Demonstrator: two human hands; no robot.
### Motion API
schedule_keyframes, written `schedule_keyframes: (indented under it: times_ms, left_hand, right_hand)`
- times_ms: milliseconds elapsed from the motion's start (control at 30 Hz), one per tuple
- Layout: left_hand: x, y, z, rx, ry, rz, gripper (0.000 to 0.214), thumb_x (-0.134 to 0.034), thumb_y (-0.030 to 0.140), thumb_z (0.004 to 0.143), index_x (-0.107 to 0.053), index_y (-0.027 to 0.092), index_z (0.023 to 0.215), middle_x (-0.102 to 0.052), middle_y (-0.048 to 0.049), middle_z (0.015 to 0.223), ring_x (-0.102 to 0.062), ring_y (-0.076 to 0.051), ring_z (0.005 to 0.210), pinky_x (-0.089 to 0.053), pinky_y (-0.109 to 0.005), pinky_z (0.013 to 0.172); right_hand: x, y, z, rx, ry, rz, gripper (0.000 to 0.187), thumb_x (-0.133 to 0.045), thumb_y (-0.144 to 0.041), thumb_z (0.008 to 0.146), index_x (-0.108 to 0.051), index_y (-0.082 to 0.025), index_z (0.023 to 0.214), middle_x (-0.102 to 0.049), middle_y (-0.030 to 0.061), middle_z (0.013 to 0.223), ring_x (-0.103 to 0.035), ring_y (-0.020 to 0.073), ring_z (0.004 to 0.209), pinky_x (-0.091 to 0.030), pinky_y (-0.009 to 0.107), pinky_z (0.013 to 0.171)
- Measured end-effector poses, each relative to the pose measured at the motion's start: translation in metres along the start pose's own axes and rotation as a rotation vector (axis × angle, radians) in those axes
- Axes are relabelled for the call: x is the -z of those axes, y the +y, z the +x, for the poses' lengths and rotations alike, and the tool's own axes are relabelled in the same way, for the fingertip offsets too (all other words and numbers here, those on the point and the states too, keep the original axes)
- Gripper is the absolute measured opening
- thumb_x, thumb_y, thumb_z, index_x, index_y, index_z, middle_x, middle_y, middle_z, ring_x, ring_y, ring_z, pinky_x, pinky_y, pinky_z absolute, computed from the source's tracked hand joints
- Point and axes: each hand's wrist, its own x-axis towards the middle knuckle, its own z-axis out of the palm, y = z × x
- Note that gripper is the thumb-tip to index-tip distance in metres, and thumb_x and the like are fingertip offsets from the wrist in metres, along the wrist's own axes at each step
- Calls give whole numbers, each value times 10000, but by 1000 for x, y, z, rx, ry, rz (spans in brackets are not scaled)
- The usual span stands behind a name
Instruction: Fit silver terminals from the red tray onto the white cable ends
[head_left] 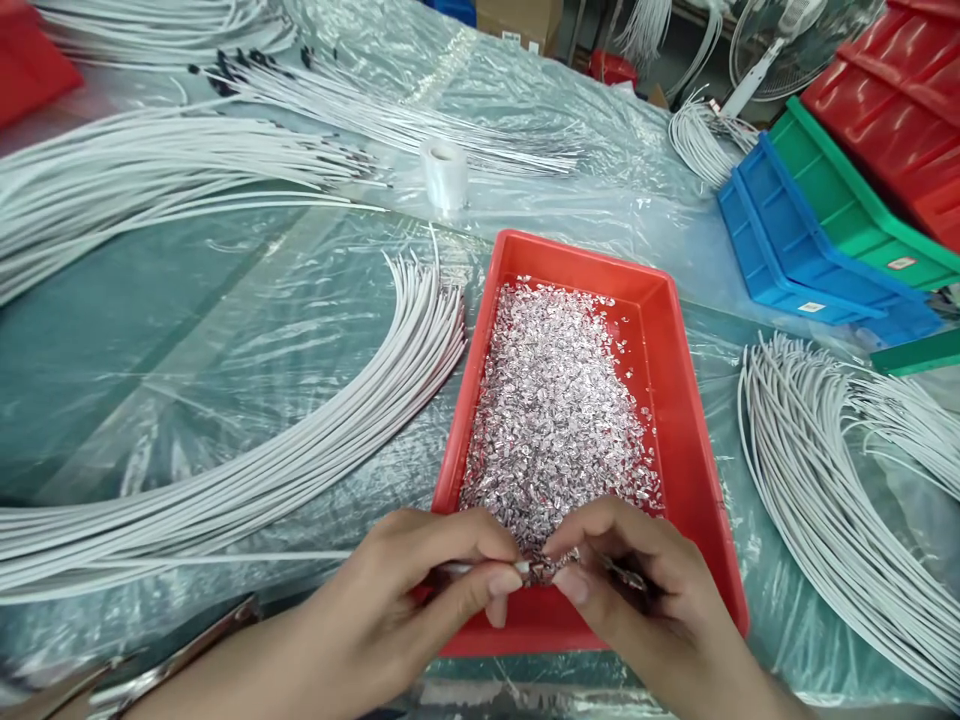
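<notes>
My left hand (442,580) is closed in a pinch around a white cable (457,567), whose end pokes out past the thumb and forefinger. Just to its right, my right hand (637,580) has its fingers curled, with thumb and forefinger close to the cable's tip. Small silvery bits show about those fingertips, but whether they are held or lie behind cannot be made out. Both hands are over the near end of a red tray (679,400). A heap of shiny silver foil scraps (555,400) covers much of the tray's floor.
Bundles of white cables lie left (337,430), right (817,480) and farther back (390,115). A clear film roll (445,175) stands behind the tray. Stacked blue bins (787,260), a green bin (862,210) and red bins (892,110) are at right, near a fan (795,40).
</notes>
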Motion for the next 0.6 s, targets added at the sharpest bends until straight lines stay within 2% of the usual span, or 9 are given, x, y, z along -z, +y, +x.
schedule_keyframes:
  times_ms: [100,167,233,433,600]
  left_hand:
    - [3,5,2,70,-16,-102,245,-419,208,963,-576,192,775,-633,31,660,-555,-82,571,-398,-168,502]
    - [4,7,2,90,-29,-144,255,-409,227,965,-557,184,761,-615,28,645,-536,-81,559,-387,-162,485]
    - [5,9,0,108,-44,-165,259,-401,252,969,-554,180,774,-609,19,658,-538,-88,575,-394,-165,490]
    - [5,9,-1,147,-98,-202,284,-366,314,983,-541,177,806,-594,4,679,-530,-112,603,-403,-200,517]
    - [6,11,1,120,-115,-207,288,-356,294,983,-530,181,783,-594,10,667,-506,-106,583,-358,-202,487]
  right_hand:
    - [-7,7,-1,193,117,-63,170,-659,-191,830,-583,-262,965,-631,-81,648,-454,46,421,-335,147,369]
    - [-12,11,0,310,204,-116,178,-698,-248,816,-591,-252,958,-645,-75,625,-478,47,398,-366,147,362]
    - [-18,12,2,366,273,-182,156,-712,-254,809,-595,-246,912,-652,-70,601,-528,58,413,-427,144,393]
    - [-26,9,1,394,296,-248,199,-640,-101,811,-591,-253,929,-714,-41,692,-636,90,498,-521,153,455]
    - [-26,9,0,357,338,-281,190,-624,-78,784,-602,-240,879,-702,-47,673,-579,67,425,-478,150,411]
